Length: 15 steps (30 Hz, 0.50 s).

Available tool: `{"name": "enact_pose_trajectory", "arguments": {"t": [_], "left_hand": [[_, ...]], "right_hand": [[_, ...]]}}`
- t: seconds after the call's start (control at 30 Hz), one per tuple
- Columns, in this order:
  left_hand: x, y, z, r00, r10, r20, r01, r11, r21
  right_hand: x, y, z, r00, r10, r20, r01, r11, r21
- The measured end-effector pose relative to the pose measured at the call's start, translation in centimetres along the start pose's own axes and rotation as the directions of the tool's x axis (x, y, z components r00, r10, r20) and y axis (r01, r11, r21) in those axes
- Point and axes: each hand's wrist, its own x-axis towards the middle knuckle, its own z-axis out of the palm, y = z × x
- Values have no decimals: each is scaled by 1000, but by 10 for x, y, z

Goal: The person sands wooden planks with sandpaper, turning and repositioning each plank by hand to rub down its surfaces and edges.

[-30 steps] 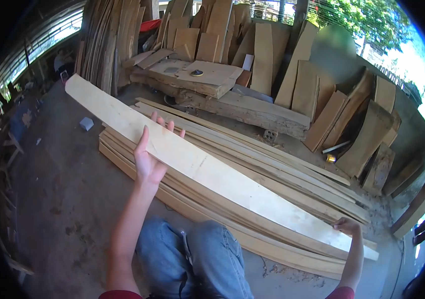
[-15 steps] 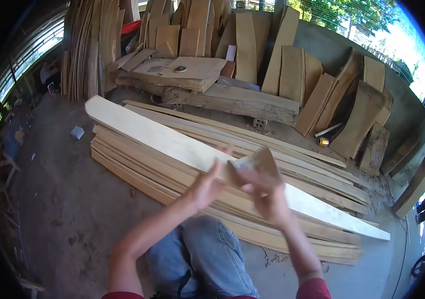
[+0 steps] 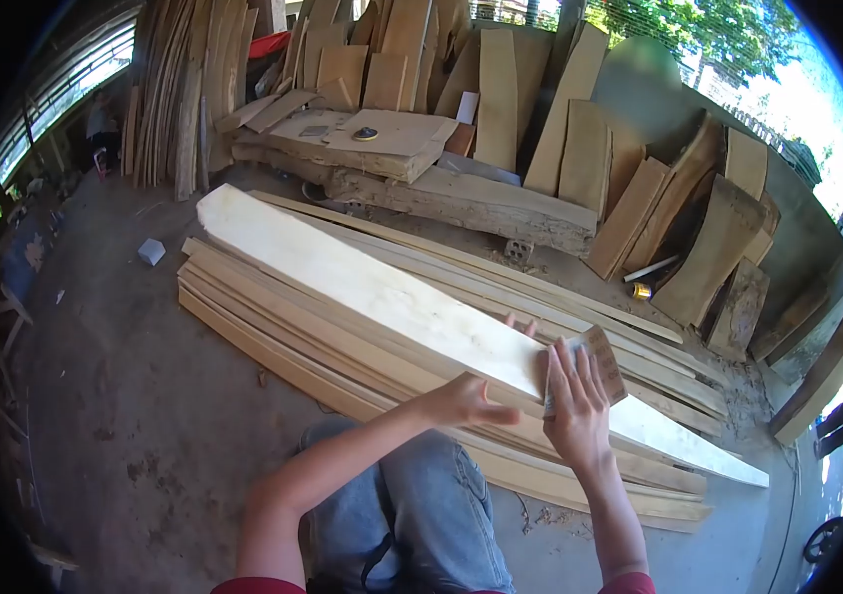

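Note:
A long pale board (image 3: pixel 372 287) lies diagonally above a stack of boards. My left hand (image 3: pixel 471 400) is at its near edge, with the thumb extended and the fingers passing beneath; fingertips show beyond the far edge. My right hand (image 3: pixel 578 411) presses a folded brown sheet, which looks like sandpaper (image 3: pixel 604 364), onto the board's upper face, right of my left hand. Its fingers lie over the sheet, and part of the sheet sticks out to their right.
Stacked boards (image 3: pixel 293 332) lie on the floor before my knees (image 3: pixel 426 495). Behind them are a thick slab (image 3: pixel 481 210) and planks leaning on the wall (image 3: pixel 580 153). A small white block (image 3: pixel 151 251) is at left, a yellow can (image 3: pixel 642 291) at right.
My right hand has left the board's right end and now holds the brown sheet on its face. My left hand has shifted right along the board. The view has turned slightly.

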Motion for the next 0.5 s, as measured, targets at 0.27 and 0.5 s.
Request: {"name": "enact_pose_trajectory", "arguments": {"t": [0.27, 0.5], "left_hand": [[-41, 134, -44, 655, 404, -639, -741, 511, -436], [-60, 121, -67, 357, -90, -930, -844, 396, -362]], "right_hand": [[-17, 33, -4, 997, 7, -82, -14, 996, -91], [-71, 52, 35, 991, -25, 130, 33, 998, -56]]}}
